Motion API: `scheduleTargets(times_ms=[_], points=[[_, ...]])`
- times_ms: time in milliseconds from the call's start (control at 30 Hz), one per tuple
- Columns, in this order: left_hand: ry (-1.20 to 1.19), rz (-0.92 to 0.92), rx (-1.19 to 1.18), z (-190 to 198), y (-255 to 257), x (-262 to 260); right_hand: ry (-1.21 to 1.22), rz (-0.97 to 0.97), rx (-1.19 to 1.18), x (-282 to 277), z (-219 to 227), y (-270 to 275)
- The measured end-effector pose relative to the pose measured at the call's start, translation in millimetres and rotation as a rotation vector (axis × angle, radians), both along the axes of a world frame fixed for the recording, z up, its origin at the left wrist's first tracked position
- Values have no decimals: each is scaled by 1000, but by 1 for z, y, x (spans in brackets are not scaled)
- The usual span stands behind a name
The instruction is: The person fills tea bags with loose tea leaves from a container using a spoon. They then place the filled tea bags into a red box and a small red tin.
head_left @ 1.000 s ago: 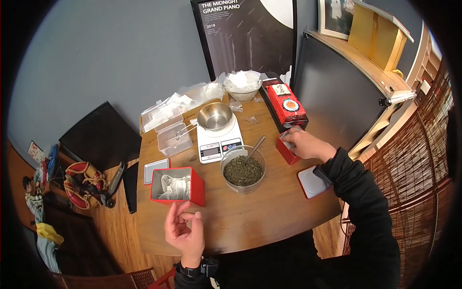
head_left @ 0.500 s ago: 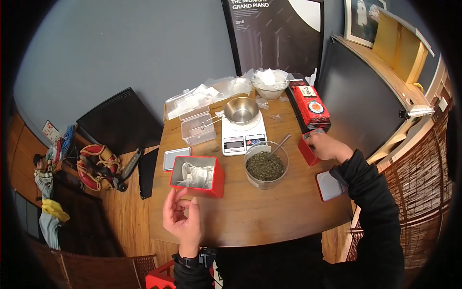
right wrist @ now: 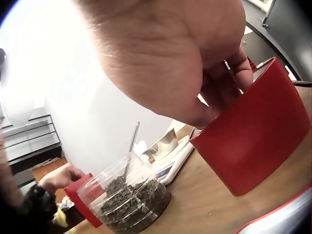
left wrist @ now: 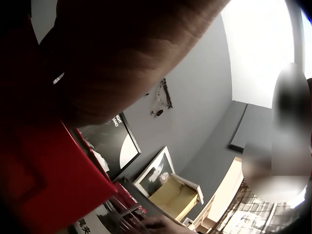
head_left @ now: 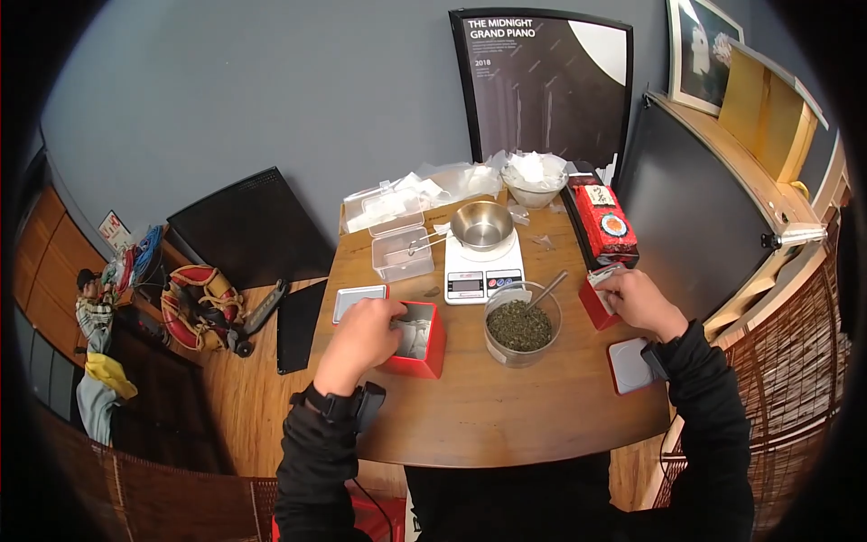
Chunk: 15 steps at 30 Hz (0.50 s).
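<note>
My left hand (head_left: 361,336) is over the left side of the larger red tin (head_left: 435,348), fingers bent down at its mouth; their tips are hidden. White pouches (head_left: 414,336) lie inside that tin. At the right, my other hand (head_left: 643,303) reaches into the smaller red tin (head_left: 596,305). The right wrist view shows its bent fingers (right wrist: 239,73) passing behind the near wall of the red tin (right wrist: 258,131), so what they touch is hidden. Between the tins stands a clear tub (head_left: 522,354) of dried green leaves with a spoon (head_left: 549,287) in it.
Behind the tub, a steel bowl (head_left: 483,226) sits on a white scale (head_left: 483,278). Also on the table are a clear plastic box (head_left: 402,257), a tin lid (head_left: 632,366) at right, another lid (head_left: 354,300) at left, a red packet (head_left: 605,221) and a bowl of white pouches (head_left: 535,185).
My left hand has moved up and forward from in front of the larger tin to its mouth, turning palm down. The right hand stays at the smaller tin. The head view has shifted.
</note>
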<state>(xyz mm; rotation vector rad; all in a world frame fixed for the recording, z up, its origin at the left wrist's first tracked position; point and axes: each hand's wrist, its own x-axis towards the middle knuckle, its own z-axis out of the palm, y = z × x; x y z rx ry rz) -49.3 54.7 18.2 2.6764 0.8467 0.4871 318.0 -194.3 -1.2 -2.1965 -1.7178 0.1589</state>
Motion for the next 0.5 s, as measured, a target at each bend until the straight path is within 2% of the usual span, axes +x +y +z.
scheduleTargets(times_ms=[67,200,300,500], points=[[174,-13,11,2,1,10,-19,7,93,-3,2,-4],[228,19,3,1,0,16,-1,-2,285,-5,4,-14],[248,11,23,2,0,15,38,-11,324,-5,3,-21],[56,0,-40,11,-3,5,73,-70,430,-9,3,-34]])
